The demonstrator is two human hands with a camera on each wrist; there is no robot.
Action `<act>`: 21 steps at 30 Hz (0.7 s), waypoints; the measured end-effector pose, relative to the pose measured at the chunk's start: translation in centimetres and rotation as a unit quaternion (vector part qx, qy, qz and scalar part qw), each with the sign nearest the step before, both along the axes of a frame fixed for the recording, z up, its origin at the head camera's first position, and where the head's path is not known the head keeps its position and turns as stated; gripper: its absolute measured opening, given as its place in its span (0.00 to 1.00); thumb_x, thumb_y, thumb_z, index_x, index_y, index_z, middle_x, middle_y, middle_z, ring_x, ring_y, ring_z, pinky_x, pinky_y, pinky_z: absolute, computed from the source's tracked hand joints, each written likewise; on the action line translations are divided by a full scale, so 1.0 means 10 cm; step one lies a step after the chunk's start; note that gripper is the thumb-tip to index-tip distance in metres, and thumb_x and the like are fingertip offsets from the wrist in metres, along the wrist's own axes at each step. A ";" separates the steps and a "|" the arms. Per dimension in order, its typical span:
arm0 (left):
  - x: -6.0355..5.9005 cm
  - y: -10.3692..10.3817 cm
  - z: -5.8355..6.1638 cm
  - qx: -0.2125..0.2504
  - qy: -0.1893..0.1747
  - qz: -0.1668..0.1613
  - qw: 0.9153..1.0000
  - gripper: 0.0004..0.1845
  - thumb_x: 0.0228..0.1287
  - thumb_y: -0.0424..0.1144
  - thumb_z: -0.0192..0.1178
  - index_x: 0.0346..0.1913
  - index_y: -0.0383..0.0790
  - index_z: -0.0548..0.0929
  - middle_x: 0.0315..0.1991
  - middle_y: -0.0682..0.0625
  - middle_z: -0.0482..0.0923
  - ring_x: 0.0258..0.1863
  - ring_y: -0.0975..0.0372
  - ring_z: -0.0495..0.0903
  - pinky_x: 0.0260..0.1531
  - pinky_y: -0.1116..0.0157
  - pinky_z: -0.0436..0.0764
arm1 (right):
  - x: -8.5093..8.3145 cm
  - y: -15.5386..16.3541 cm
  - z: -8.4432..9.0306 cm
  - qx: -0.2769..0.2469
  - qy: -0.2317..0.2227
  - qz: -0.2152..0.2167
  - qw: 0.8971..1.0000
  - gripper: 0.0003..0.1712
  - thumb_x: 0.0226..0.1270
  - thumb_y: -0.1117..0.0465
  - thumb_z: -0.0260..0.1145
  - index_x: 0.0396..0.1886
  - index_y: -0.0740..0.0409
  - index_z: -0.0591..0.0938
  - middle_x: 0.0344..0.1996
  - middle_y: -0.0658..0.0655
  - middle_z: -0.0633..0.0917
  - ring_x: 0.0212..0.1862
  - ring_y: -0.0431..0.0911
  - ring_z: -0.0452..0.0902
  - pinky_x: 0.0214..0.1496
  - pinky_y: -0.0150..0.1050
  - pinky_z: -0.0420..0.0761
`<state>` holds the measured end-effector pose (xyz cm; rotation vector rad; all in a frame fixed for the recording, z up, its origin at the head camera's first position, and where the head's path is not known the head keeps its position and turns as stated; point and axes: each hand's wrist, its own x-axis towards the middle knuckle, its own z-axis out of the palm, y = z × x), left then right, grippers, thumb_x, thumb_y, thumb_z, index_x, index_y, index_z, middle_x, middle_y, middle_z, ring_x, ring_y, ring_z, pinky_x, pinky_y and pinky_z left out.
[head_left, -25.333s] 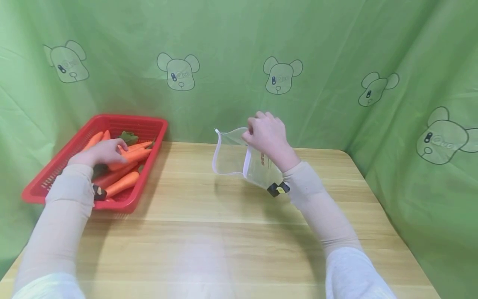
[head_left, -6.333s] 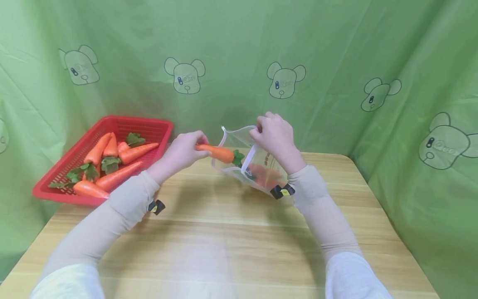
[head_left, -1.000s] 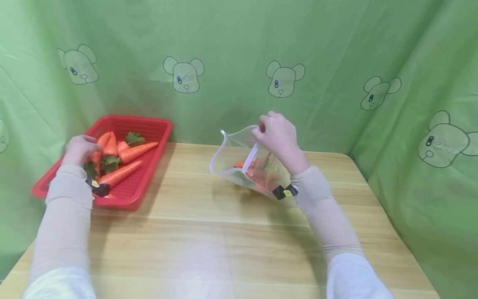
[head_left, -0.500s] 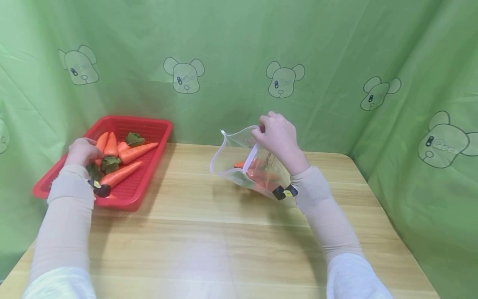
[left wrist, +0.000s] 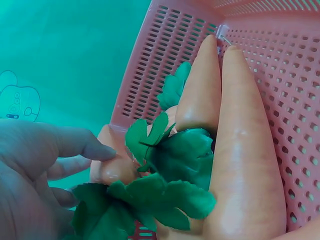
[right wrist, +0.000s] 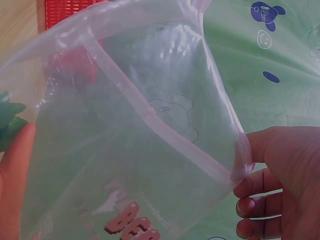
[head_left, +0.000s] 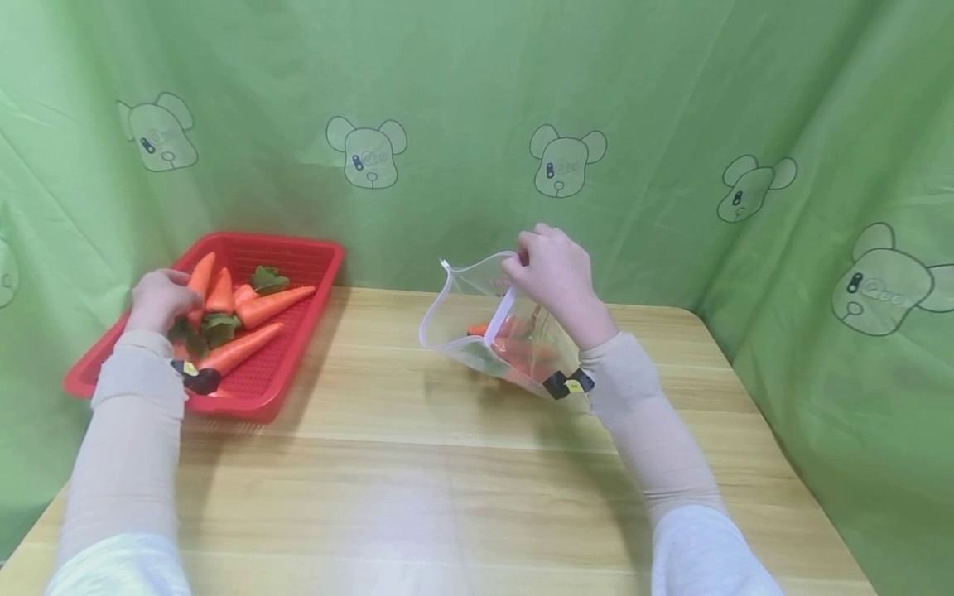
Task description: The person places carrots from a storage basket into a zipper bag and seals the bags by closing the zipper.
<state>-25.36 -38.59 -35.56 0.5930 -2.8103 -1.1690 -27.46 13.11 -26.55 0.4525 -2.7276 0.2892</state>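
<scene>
1. At the near-left corner of the red basket (head_left: 298,258), our left hand (head_left: 158,300) closes its grip around a carrot (head_left: 197,285); the left wrist view shows fingers (left wrist: 75,145) curled at its leafy end, beside two more carrots (left wrist: 240,145) lying side by side.
2. We judge the step in hand to be lifting this one carrot free. To do it well, we should hold the firm orange body rather than the green leaves (left wrist: 165,180), which are tangled with the neighbours' tops, and raise it straight up so the others are not dragged along.
3. Further right, our right hand (head_left: 553,277) pinches the upper rim of the clear zip bag (head_left: 469,285), a narrow grip on the seal strip (right wrist: 150,120). The mouth gapes toward the basket, and the bag's bottom rests on the worktop (head_left: 417,463).
4. Inside the bag, some carrots (head_left: 522,352) already lie low down. We would keep the rim taut and the mouth wide, tilted toward the left hand, so that a carrot can enter tip or leaf first without catching the strip.
5. Around all this hangs a green curtain (head_left: 671,99) printed with bear faces, close behind the basket and the bag.
</scene>
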 end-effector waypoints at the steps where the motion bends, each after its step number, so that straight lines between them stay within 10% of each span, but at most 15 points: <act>1: 0.00 0.00 0.00 0.003 0.006 0.002 1.000 0.34 0.54 0.30 0.54 0.67 0.23 0.64 0.61 0.26 0.65 0.53 0.41 0.67 0.36 0.69 0.70 | 0.00 0.00 0.00 0.000 -0.001 0.000 1.000 0.10 0.57 0.56 0.57 0.20 0.54 0.74 0.26 0.54 0.74 0.31 0.49 0.67 0.26 0.39 0.68; 14: -0.06 0.09 0.05 0.006 0.070 0.018 0.997 0.34 0.57 0.30 0.54 0.69 0.27 0.64 0.63 0.29 0.68 0.52 0.47 0.69 0.36 0.72 0.68 | 0.01 -0.01 -0.01 -0.003 0.001 0.001 1.000 0.09 0.57 0.57 0.57 0.20 0.55 0.74 0.26 0.54 0.73 0.30 0.49 0.67 0.26 0.40 0.68; 21: -0.09 0.17 0.16 0.023 0.099 0.022 0.995 0.34 0.59 0.31 0.54 0.71 0.32 0.64 0.64 0.33 0.69 0.41 0.66 0.70 0.35 0.77 0.70 | 0.00 0.00 -0.01 -0.005 0.011 0.003 1.000 0.09 0.56 0.57 0.57 0.19 0.54 0.74 0.25 0.54 0.74 0.30 0.49 0.67 0.26 0.40 0.68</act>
